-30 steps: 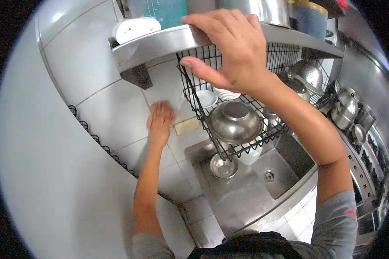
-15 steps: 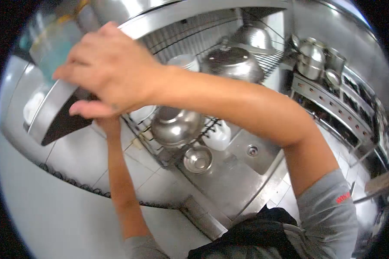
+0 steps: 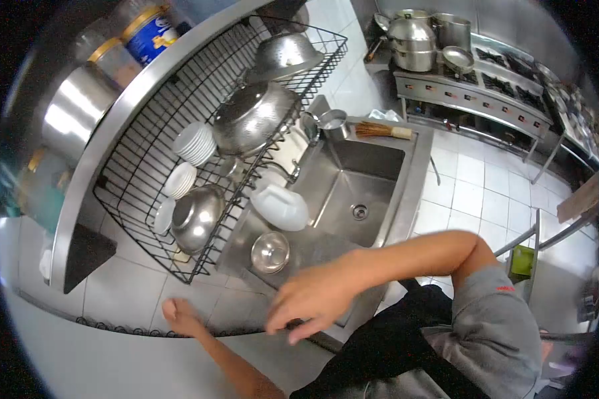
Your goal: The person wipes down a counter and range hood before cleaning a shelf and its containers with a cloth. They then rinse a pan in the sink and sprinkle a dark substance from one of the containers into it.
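Note:
My left hand (image 3: 181, 317) is closed, its fingers curled, near the tiled wall below the black wire dish rack (image 3: 132, 209); nothing shows in it. Lower centre, my right hand (image 3: 311, 299) hangs over the sink counter's front edge, fingers loosely bent and thumb apart, holding nothing visible. Just above it, a small steel bowl (image 3: 270, 253) rests on the counter beside a white plastic container (image 3: 279, 206). Steel bowls, one of them (image 3: 198, 218) nearest my left hand, and stacked white dishes (image 3: 194, 143) stand in the rack.
A metal shelf (image 3: 93, 159) above the rack carries a large steel pot (image 3: 80, 110) and jars. The sink basin (image 3: 353, 199) has a brush (image 3: 383, 130) behind it. Pots (image 3: 414, 50) stand on a stove (image 3: 472, 100) at the upper right, beyond a tiled floor.
My right hand has come down from the shelf to the counter's front edge. My left hand has moved lower, away from the shelf. The view has shifted, showing more of the rack and sink.

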Action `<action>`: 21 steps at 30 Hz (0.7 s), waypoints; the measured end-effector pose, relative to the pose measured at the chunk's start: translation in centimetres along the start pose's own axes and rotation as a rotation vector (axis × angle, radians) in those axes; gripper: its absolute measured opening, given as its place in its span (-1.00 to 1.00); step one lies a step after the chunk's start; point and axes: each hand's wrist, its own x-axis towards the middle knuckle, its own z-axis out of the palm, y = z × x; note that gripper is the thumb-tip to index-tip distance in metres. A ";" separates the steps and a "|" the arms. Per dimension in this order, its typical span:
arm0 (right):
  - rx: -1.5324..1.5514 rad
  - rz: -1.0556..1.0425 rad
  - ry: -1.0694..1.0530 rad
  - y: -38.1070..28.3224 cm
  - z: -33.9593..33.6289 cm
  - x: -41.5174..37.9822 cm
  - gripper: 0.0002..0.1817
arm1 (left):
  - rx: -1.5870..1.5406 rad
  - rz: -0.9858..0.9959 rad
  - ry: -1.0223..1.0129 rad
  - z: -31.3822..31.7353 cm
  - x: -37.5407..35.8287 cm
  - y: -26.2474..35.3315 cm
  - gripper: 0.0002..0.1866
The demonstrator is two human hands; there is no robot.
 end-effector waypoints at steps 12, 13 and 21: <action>0.131 0.365 0.381 5.2 9.9 -18.9 -0.35 | -0.783 -0.908 -0.454 1.9 -30.2 21.2 -0.70; 0.128 0.366 0.375 5.5 10.0 -20.6 -0.35 | -0.971 -1.093 -0.598 3.3 -31.6 23.2 -0.66; 0.189 0.986 0.492 1.4 0.1 -37.7 -0.36 | -0.977 -0.716 -1.615 14.6 -36.1 41.0 -0.52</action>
